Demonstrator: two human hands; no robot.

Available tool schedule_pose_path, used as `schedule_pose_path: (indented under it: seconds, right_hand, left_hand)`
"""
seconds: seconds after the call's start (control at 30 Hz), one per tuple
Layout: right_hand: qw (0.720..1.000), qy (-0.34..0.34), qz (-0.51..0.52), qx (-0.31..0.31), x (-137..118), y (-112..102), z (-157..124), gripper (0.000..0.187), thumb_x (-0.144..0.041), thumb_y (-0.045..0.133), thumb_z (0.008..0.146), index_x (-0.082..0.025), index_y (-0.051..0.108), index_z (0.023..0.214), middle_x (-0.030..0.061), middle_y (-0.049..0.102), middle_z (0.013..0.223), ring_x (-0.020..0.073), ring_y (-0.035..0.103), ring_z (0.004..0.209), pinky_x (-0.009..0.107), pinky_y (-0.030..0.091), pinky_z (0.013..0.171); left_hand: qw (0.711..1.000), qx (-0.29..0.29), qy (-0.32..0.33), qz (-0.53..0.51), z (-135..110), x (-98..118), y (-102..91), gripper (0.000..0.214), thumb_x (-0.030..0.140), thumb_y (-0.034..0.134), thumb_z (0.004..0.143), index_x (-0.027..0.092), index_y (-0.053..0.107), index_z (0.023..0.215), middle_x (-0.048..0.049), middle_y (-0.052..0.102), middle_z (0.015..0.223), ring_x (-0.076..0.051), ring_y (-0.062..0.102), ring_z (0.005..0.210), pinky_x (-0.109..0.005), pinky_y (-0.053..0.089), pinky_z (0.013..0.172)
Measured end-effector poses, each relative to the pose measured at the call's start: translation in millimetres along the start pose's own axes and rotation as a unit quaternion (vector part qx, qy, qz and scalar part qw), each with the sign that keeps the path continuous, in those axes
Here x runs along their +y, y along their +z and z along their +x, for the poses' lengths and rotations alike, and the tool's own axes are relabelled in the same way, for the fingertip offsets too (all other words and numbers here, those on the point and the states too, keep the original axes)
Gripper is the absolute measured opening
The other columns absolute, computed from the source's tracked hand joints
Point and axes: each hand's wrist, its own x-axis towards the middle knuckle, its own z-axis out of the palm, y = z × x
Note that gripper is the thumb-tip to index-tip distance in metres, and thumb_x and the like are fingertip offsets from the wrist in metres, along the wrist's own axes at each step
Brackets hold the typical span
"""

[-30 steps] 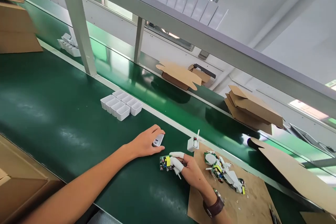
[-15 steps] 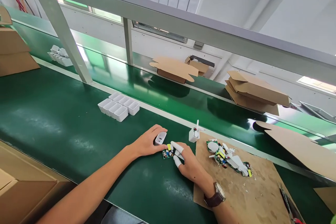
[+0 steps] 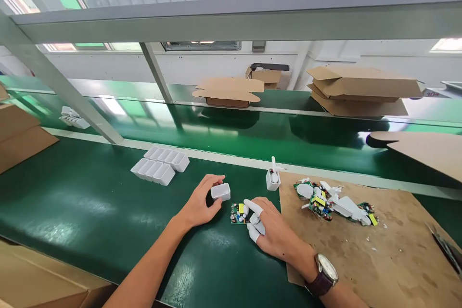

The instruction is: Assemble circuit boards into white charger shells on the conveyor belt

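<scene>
Your left hand [image 3: 200,207] is closed around a white plastic housing [image 3: 221,193]; your right hand [image 3: 277,233], with white finger covers, seems to pinch a circuit board [image 3: 238,213] by the white part at its right end. The hands are near each other but apart, over the green worktop [image 3: 90,192]. At lower left is a cardboard box [image 3: 43,274], contents hidden from you. The brown sheet [image 3: 404,255] bears a heap of boards [image 3: 319,200]. Rows of open-topped housings [image 3: 164,176] sit left; one upright housing [image 3: 273,185] beside the sheet contains components, a white piece jutting out. Your held housing should be light, stiff and slightly slippery: grip its side walls. The board is probably light and rigid with fragile components: take its edges.
</scene>
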Motion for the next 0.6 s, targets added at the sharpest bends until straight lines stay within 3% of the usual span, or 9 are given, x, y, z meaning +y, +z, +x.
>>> schedule_pose_path:
  seconds: [0.1,0.2,0.3,0.4,0.5,0.6]
  right_hand:
    - [1.0,0.002,-0.017,0.022,0.3,-1.2,-0.1,0.069,-0.002,0.05,0.082,-0.023,0.04,0.148,0.0121,0.063,0.116,0.0301,0.058,0.109,0.05,0.057,0.091]
    - [0.999,0.012,-0.031,0.026,1.1,-1.4,-0.8,0.066,-0.001,0.049,0.082,-0.022,0.043,0.144,0.0126,0.061,0.115,0.0306,0.057,0.108,0.051,0.058,0.09]
    - [0.999,0.012,-0.042,0.027,0.0,-1.3,-0.7,0.065,-0.001,0.049,0.082,-0.021,0.043,0.143,0.013,0.062,0.114,0.0307,0.057,0.108,0.05,0.058,0.09]
    - [0.998,0.008,-0.053,0.045,-2.8,-2.7,1.9,0.066,-0.001,0.049,0.081,-0.02,0.043,0.143,0.0131,0.063,0.113,0.0302,0.058,0.106,0.049,0.06,0.089]
    - [0.993,-0.005,-0.059,0.1,-6.9,-7.2,6.7,0.063,-0.001,0.049,0.081,-0.021,0.046,0.14,0.0114,0.064,0.11,0.0287,0.06,0.105,0.047,0.061,0.087]
    - [0.982,-0.025,-0.057,0.179,-13.1,-13.5,9.9,0.061,-0.001,0.05,0.085,-0.022,0.044,0.142,0.0109,0.065,0.114,0.0278,0.062,0.109,0.047,0.061,0.091]
  left_hand:
    - [0.997,0.07,-0.005,0.026,2.1,-7.5,-3.1,0.044,0.007,0.045,0.087,0.023,0.061,0.124,-0.0093,0.062,0.125,-0.023,0.064,0.118,-0.041,0.055,0.102]
    - [0.994,0.096,-0.029,0.033,3.1,-11.9,-2.8,0.042,0.009,0.038,0.092,0.024,0.064,0.121,-0.009,0.061,0.132,-0.023,0.061,0.126,-0.043,0.053,0.106]
    - [0.992,0.094,-0.076,0.034,3.9,-12.0,4.1,0.035,0.027,0.051,0.096,0.023,0.057,0.131,-0.0116,0.056,0.138,-0.026,0.059,0.13,-0.046,0.051,0.109]
    - [0.983,0.095,-0.148,0.057,4.5,-11.1,14.3,0.062,0.04,0.074,0.082,0.019,0.05,0.136,-0.0141,0.058,0.132,-0.031,0.064,0.121,-0.049,0.054,0.103]
    - [0.981,0.079,-0.169,0.05,3.1,-10.1,20.6,0.066,0.034,0.076,0.08,0.021,0.048,0.137,-0.0107,0.063,0.124,-0.028,0.067,0.112,-0.046,0.056,0.098]
    - [0.992,0.042,-0.119,0.012,-1.2,-6.4,22.9,0.066,0.026,0.07,0.084,0.025,0.042,0.144,-0.008,0.064,0.127,-0.024,0.068,0.109,-0.041,0.056,0.096]
